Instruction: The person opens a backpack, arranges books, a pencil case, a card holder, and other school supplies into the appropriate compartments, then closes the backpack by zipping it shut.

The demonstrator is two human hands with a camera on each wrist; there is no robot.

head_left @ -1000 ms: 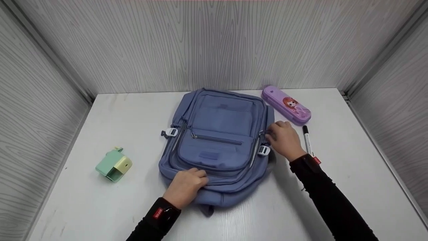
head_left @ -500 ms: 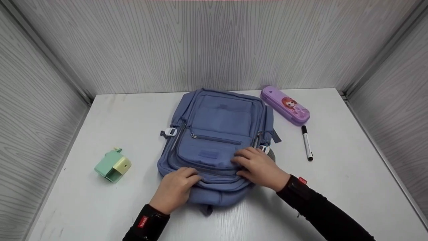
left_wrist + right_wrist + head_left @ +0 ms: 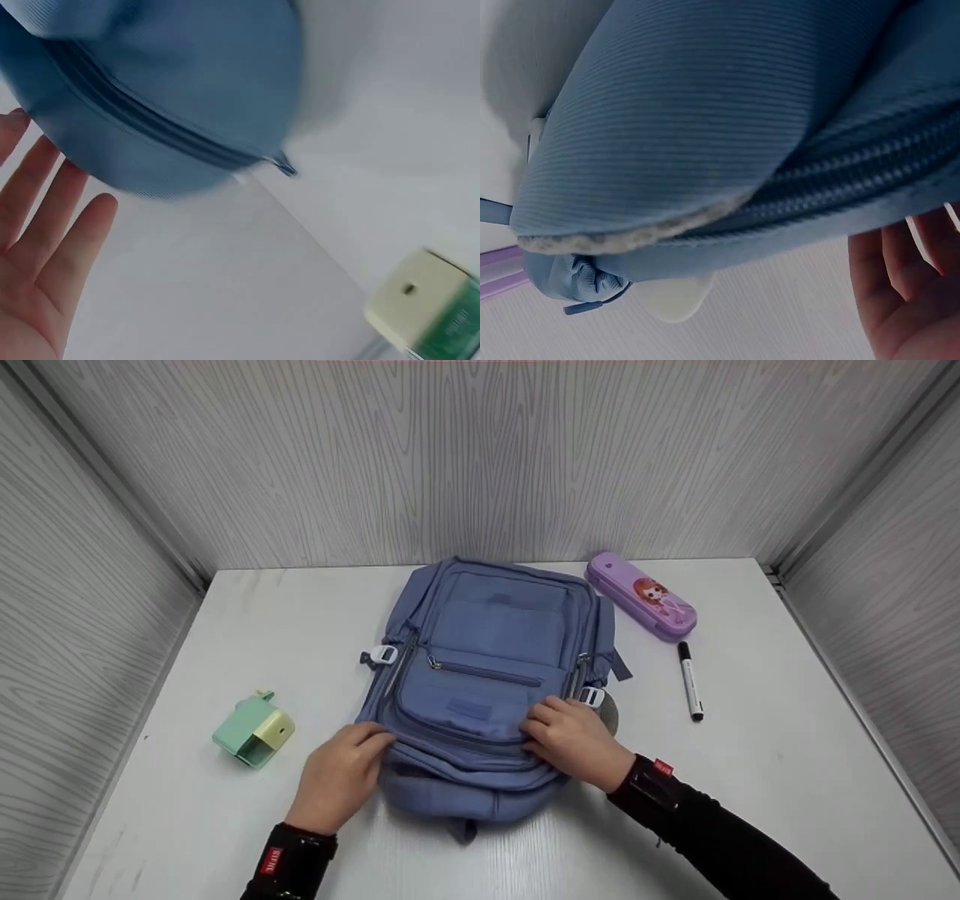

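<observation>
Your two hands work at the lower end of a blue backpack [image 3: 499, 622], which lies front side up in the middle of a white table [image 3: 787, 780]. Your left hand [image 3: 337, 776] touches its lower left corner; your right hand [image 3: 574, 739] rests at the lower right of its front pocket [image 3: 457, 694], near a white buckle [image 3: 592, 697]. The cloth hides the fingertips, so whether either grip is clamped on the fabric or merely laid against it cannot be told. From your left wrist, a few fingers show apart and fairly straight beside the bag's edge; from your right, fingers reach behind the edge, below a zip [image 3: 862, 169]. A green-and-yellow pencil sharpener [image 3: 251, 727] stands well apart on your left. On your right, a purple pencil case [image 3: 637, 592] lies beside the bag's upper corner, a black-capped marker [image 3: 690, 682] just below it.
</observation>
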